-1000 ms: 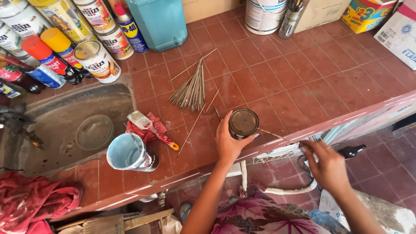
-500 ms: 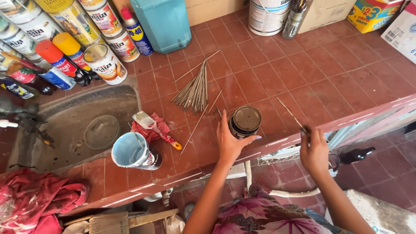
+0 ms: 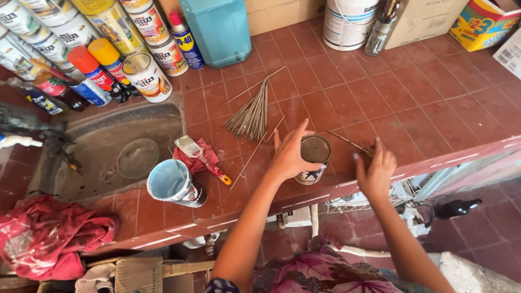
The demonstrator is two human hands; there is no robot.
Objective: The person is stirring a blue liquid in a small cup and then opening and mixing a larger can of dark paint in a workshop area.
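Observation:
My left hand (image 3: 290, 153) grips a small round tin (image 3: 313, 158) with dark liquid, standing near the front edge of the red tiled counter (image 3: 434, 103). My right hand (image 3: 374, 169) is just right of the tin and pinches a thin stick (image 3: 347, 142) whose far end points up and left over the tiles. A fan of several thin sticks (image 3: 251, 114) lies just behind the tin, with two loose ones beside it.
A light blue paint can (image 3: 175, 183) and a brush on a red rag (image 3: 196, 154) sit left of the tin. A sink (image 3: 108, 154) lies further left. Paint cans and spray cans (image 3: 103, 59), a teal jerrycan (image 3: 220, 27), a white bucket (image 3: 347, 21) and boxes line the back.
My right hand came up from below the counter edge with the thin stick and moved closer to the tin. My left hand stayed on the tin.

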